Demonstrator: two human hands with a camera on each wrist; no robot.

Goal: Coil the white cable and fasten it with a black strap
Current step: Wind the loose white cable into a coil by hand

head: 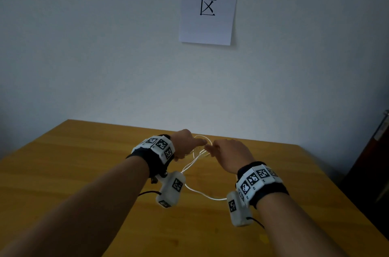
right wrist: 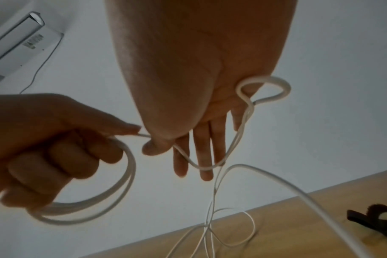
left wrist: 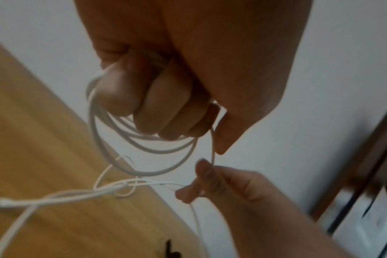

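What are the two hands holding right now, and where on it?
Left hand grips the white cable by its gathered loops; right hand pinches the strand leading from them.

— We find all three views dim and grey; the wall (head: 105, 57) darkens toward the corners of the head view. Do we agree on a light source?

— We cannot place one. The white cable (head: 194, 161) shows as the brightest thing there, slightly overexposed and thin against the wooden table (head: 84, 151).

— In the left wrist view we note soft focus throughout; the left hand (left wrist: 188, 69) is a dark mass against the pale wall, and the furniture at right smears with motion blur.

— The right wrist view is likewise backlit: the right hand (right wrist: 199, 69) is shadowed, and the black strap (right wrist: 373, 220) is blurred at the edge.
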